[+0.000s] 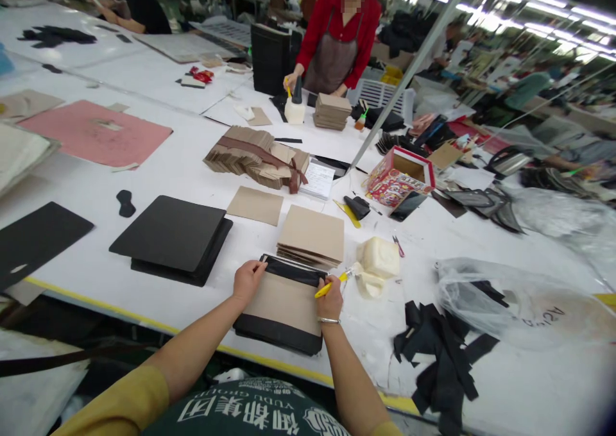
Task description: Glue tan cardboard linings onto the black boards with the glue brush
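In front of me lies a beige board [287, 300] on a stack of black sheets [276, 333]. A black strip [294, 271] runs across the board's far edge. My left hand [249, 281] pinches the strip's left end. Wrapped round a yellow-handled brush [332, 285], my right hand [330, 300] is at the strip's right end; whether it also grips the strip is hidden. The brush tip points right, towards a cream glue container [378, 258]. Just beyond the strip is a stack of beige boards [312, 232].
Left of my hands is another black sheet stack [173, 231]. Black strips [436, 359] and a plastic bag [510, 295] lie right. Further back are bundled beige pieces [255, 154] and a red box [399, 176]. A person in red [337, 38] works across the table.
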`<state>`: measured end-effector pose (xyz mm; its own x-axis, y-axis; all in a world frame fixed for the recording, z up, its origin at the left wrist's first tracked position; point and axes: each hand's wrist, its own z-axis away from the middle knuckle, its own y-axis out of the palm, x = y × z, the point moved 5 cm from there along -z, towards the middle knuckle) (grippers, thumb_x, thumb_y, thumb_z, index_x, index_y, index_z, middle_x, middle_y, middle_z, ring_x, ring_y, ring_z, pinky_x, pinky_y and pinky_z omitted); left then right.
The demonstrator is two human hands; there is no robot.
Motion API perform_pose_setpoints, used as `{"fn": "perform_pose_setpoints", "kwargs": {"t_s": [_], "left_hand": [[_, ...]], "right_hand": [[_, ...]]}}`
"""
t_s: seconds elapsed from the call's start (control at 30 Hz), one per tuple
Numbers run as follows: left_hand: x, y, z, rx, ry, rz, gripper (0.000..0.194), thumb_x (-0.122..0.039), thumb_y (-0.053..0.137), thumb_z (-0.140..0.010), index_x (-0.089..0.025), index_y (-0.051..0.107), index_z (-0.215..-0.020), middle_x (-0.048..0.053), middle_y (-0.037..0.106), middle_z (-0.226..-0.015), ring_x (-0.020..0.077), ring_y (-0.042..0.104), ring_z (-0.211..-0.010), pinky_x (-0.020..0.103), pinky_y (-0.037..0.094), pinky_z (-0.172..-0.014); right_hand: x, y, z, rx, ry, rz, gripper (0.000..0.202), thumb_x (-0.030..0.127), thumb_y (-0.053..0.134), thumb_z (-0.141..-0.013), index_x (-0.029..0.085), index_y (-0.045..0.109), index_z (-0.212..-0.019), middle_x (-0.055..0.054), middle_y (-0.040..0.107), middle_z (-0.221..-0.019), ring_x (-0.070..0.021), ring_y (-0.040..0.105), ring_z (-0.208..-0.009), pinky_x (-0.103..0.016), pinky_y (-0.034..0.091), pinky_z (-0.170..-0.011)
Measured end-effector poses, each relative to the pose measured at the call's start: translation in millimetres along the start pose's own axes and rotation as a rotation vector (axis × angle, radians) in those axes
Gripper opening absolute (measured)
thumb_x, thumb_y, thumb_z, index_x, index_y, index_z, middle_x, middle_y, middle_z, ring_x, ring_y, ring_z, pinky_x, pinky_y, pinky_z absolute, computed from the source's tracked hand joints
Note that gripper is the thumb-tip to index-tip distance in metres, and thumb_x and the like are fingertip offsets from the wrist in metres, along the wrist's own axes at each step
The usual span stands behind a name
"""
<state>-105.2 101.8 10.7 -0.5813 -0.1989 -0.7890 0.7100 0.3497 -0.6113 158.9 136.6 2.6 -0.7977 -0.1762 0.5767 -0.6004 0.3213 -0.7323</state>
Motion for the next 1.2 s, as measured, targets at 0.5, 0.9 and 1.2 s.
{"fn": "perform_pose_setpoints", "kwargs": {"t_s": [0.5,0.9,1.2], "left_hand": [[-1.3,3.4,-7.8,0.087,-0.197,-0.118,0.029,-0.039,0.048,-0.077,-0.018,0.056,-0.059,-0.001,0.057,-0.058,0.0122,0.050,-0.058,0.023,0.032,-0.056],[0.6,6.8,-12.6,0.127,-0.254,-0.177,0.028,-0.038,0.048,-0.075,-0.019,0.054,-0.056,0.001,0.058,-0.058,0.0138,0.051,-0.058,0.023,0.029,-0.054],[-1.5,8.1,-11.3,0.164,-0.239,-0.276,0.029,-0.041,0.046,-0.076,-0.020,0.053,-0.058,0.002,0.060,-0.062,0.0162,0.052,-0.062,0.024,0.029,-0.055]], "right_hand": [[-3.8,1.5,-1.6,0.008,0.028,0.047,0.027,0.040,0.042,-0.084,0.015,0.048,-0.093,-0.002,0.055,-0.073,-0.0139,0.054,-0.064,-0.025,0.041,-0.062],[-0.5,3.2,-5.3,0.071,0.067,0.058,0.024,0.036,0.042,-0.081,0.016,0.049,-0.092,-0.002,0.056,-0.076,-0.0140,0.053,-0.066,-0.024,0.040,-0.063],[0.4,6.2,-5.1,0.159,0.088,0.132,0.019,0.028,0.044,-0.080,0.017,0.049,-0.095,-0.002,0.057,-0.079,-0.0139,0.054,-0.070,-0.024,0.039,-0.063]]}}
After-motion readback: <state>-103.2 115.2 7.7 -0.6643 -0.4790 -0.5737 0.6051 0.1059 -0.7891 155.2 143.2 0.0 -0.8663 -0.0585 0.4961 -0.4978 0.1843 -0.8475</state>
